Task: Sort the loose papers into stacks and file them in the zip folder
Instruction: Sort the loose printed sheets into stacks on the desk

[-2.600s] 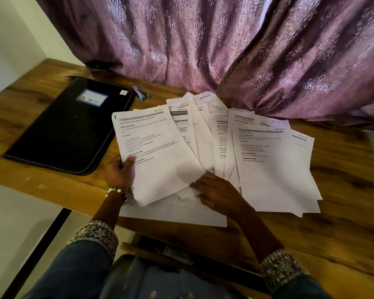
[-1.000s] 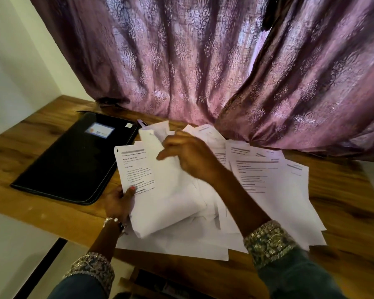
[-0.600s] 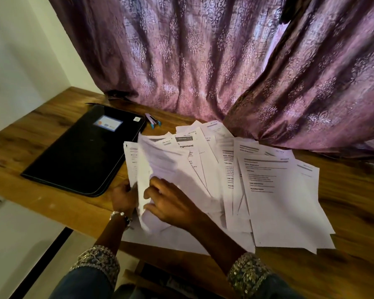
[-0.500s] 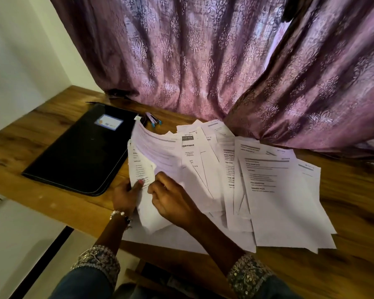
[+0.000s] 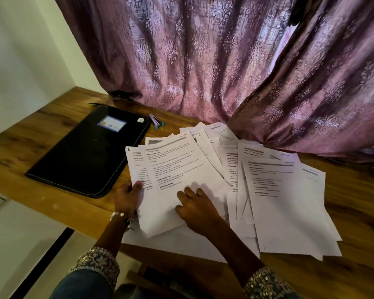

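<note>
Pressing flat on the top sheet [image 5: 177, 169], the right hand [image 5: 198, 209] is lying open, fingers spread, palm down near the sheet's lower edge. Just to its left, the left hand [image 5: 127, 196] is pinching the left margin of a small stack [image 5: 138, 169] under that sheet, thumb on top, the other fingers hidden beneath (so the grip below cannot be checked). A bracelet [image 5: 122, 219] is sitting at the left wrist.

The papers [image 5: 285, 201] are lying fanned across the wooden desk [image 5: 354, 212], overlapping, some corners hanging past the near edge. None are squared into neat stacks yet; sorting is looking early.

Handling judgement: single sheets are light, limp and slick on one another, so they are likely sliding or fanning if pushed from one side only. Best hold is probably along a long margin, thumb above and fingers below, with the other hand flattening or tapping edges square. Overhanging corners are offering an easy place to get fingers under. Creasing is the main risk; tearing is less likely.

Farther left, the folder [image 5: 89, 152] is lying shut and flat, black, with a label on its cover, just beside the papers' left edge. Behind it, some pens [image 5: 157, 121] are resting near the curtain [image 5: 203, 61], which is draping onto the far sheets.
</note>
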